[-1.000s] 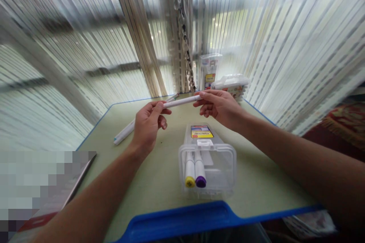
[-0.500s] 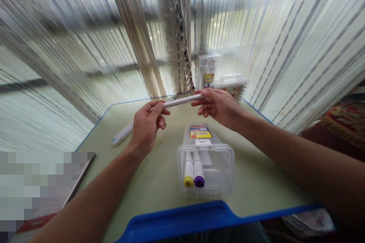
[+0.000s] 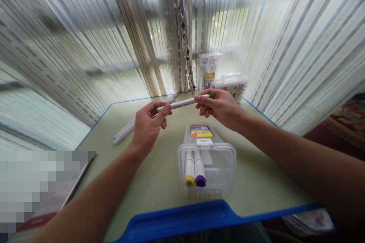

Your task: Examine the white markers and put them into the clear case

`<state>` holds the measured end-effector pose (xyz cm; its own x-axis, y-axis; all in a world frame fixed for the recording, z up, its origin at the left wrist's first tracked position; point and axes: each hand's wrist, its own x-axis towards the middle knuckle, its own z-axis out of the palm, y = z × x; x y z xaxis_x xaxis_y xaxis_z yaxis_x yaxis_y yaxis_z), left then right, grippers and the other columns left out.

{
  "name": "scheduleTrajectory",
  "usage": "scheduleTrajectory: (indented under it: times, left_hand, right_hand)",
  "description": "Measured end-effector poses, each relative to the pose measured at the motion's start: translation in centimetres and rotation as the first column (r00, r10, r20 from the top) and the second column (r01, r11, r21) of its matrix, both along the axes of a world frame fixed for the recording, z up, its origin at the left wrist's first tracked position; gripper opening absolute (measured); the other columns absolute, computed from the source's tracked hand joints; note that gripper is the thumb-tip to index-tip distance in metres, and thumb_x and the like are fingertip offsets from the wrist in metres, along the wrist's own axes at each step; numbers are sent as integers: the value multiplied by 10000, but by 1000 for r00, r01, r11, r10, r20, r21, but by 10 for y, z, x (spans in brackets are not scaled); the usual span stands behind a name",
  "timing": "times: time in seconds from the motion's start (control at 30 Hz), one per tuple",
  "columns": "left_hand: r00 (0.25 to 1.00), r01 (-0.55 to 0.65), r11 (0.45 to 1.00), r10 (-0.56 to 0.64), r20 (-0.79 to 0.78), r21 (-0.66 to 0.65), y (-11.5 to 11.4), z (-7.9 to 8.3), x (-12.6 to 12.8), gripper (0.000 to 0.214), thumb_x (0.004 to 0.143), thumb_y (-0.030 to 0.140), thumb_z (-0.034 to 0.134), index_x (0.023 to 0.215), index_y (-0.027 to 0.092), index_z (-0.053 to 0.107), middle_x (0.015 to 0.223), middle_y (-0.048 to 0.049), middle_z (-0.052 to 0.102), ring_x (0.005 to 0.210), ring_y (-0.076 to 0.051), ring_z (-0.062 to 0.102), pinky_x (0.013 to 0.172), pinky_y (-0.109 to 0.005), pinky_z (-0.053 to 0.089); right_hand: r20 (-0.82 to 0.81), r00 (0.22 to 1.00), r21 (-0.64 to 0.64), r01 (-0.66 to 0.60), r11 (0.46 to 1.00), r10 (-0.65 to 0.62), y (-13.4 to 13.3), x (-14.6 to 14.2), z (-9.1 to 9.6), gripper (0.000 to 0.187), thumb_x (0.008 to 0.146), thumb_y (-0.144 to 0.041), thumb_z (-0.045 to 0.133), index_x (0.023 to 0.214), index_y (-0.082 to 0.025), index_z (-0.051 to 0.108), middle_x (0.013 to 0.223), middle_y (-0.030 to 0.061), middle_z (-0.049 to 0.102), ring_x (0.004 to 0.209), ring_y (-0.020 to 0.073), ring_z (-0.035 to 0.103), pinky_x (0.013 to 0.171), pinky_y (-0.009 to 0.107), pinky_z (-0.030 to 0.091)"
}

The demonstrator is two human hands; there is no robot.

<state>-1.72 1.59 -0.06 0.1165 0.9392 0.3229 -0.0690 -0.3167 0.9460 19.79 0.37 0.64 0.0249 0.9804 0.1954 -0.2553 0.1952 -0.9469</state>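
Between my two hands a white marker (image 3: 182,103) with green ends is held nearly level above the table. My left hand (image 3: 151,123) pinches its left end between thumb and fingers. At the other end, my right hand (image 3: 218,104) grips it the same way. Below them lies a clear plastic case (image 3: 207,169), its open end facing me. Inside it are a marker with a yellow end (image 3: 189,171) and a marker with a purple end (image 3: 200,171), side by side. More white markers (image 3: 124,132) lie on the table, partly hidden by my left hand.
The light green table (image 3: 159,186) has a blue rim (image 3: 182,216). At its far corner stand an upright clear case (image 3: 210,66) and a white-lidded box (image 3: 230,81). String curtains (image 3: 242,26) and a hanging bead chain (image 3: 182,26) are behind. A pixelated flat object is at the left.
The marker's green ends now show beyond the fingers, and my grips have shifted inward along it. The case and the markers in it have stayed in place.
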Motion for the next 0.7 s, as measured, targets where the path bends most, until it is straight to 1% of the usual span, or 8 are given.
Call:
scheduleTrajectory:
  times: [0.1, 0.2, 0.27, 0.4, 0.53, 0.7]
  left_hand:
    - [998, 15, 999, -14, 56, -33, 0, 2, 1, 285, 752, 327, 805, 913, 126, 683, 729, -9, 686, 423, -39, 456, 424, -198, 381]
    - [995, 15, 998, -8, 103, -59, 0, 3, 1, 267, 763, 315, 781, 922, 125, 681, 740, -20, 693, 425, -40, 460, 425, -193, 386]
    - [992, 15, 997, -6, 123, -75, 0, 4, 1, 251, 776, 307, 759, 927, 122, 683, 745, -27, 697, 423, -43, 464, 422, -192, 387]
    - [989, 16, 994, 0, 148, -108, 1, 5, 2, 213, 810, 289, 701, 932, 114, 685, 736, -40, 703, 415, -53, 470, 413, -195, 388]
    - [983, 23, 992, 0, 183, -126, 2, 5, 2, 204, 846, 282, 635, 932, 104, 684, 736, -59, 711, 409, -64, 473, 405, -203, 388]
    - [982, 20, 993, 3, 190, -119, 2, 5, 1, 212, 844, 289, 633, 924, 99, 683, 731, -63, 710, 409, -68, 476, 405, -207, 389]
  right_hand:
    - [-41, 999, -38, -12, 999, 11, 0, 0, 2, 255, 725, -310, 866, 768, -136, 683, 653, 47, 735, 440, 99, 634, 383, 166, 436]
    - [-63, 998, -80, -13, 997, 8, -1, 1, 3, 104, 869, -216, 707, 841, -116, 708, 691, 70, 749, 443, 101, 644, 385, 169, 444]
    - [-77, 997, -91, -20, 996, 13, -1, 1, 4, 123, 915, -176, 620, 888, -104, 717, 699, 78, 754, 442, 107, 648, 387, 174, 453]
    - [-113, 993, -106, -40, 994, 28, -2, 2, 6, 159, 933, -157, 566, 911, -101, 713, 697, 76, 758, 441, 116, 654, 390, 180, 463]
    - [-133, 991, -145, -35, 989, 16, -2, 2, 9, 195, 935, -146, 521, 926, -100, 710, 687, 77, 761, 437, 128, 658, 392, 193, 472]
    - [-135, 991, -160, -28, 987, 7, -2, 2, 10, 213, 938, -142, 498, 921, -98, 705, 690, 82, 761, 435, 135, 661, 386, 199, 469]
